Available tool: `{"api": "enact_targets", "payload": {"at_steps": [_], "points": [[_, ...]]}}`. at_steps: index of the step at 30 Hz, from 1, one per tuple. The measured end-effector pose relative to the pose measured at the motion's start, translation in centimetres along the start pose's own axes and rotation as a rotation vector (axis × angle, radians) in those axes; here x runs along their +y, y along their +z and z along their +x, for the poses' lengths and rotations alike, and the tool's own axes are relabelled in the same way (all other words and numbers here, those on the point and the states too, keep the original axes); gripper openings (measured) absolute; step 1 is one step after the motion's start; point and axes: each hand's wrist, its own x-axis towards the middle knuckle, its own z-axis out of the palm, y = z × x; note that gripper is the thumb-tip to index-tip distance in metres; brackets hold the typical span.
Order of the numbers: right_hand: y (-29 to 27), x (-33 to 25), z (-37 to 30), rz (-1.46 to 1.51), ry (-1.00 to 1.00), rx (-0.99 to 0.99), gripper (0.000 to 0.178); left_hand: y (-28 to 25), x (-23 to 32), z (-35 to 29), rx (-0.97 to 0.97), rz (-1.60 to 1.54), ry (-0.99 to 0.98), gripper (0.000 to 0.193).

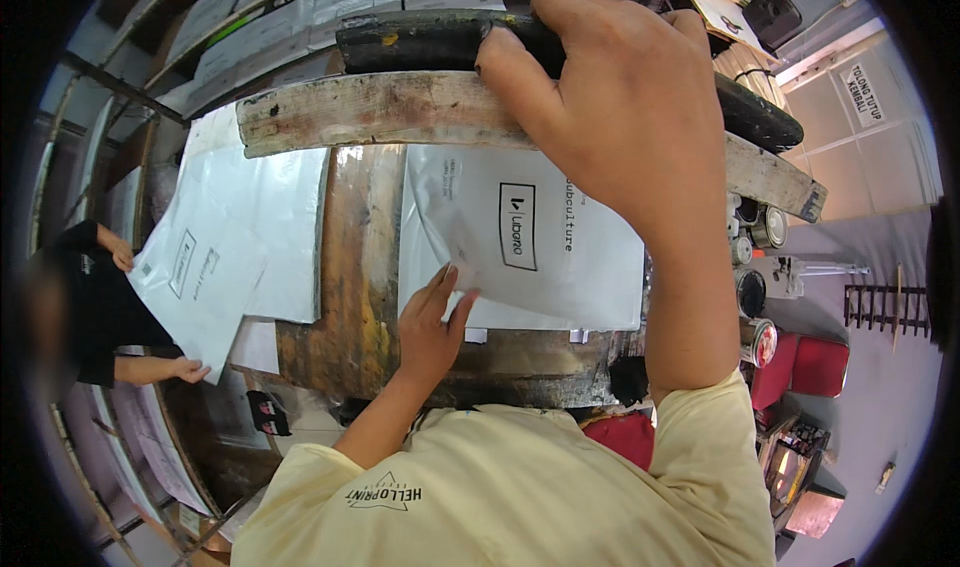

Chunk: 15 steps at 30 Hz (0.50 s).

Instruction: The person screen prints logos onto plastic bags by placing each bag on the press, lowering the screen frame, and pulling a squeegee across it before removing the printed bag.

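Note:
My right hand [620, 107] reaches up and forward, its fingers wrapped over a raised wooden frame [380, 107]. Along the frame's far side runs a dark, ink-stained bar [410, 45]; the fingertips behind it are hidden. Below the frame a white plastic bag [590, 287] with black print lies flat on a worn wooden board [350, 347]. My left hand [430, 322] rests at the bag's near left part, fingers stretched out and thumb apart. The plastic is creased and slightly lifted just beyond these fingertips.
At the left a co-worker [85, 307] in black holds another printed white bag [220, 247] with both hands. Rack shelves [180, 457] stand behind that person. Paint cans [760, 342] and a red chair [815, 365] are on the right. More white sheets [340, 12] lie at the far left.

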Motion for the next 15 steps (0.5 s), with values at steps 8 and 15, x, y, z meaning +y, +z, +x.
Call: {"api": "enact_targets", "payload": {"at_steps": [8,15], "points": [[0.9,-1.2,-1.0,0.017,0.017,-0.026,0.035,-7.3,-7.2,-1.6,0.406,-0.225,-0.356,0.032],[0.5,-2.3,-4.7,-0.036,0.026,-0.015,0.036,-24.0,-28.3,-0.3,0.263,-0.183,-0.449,0.059]]}}
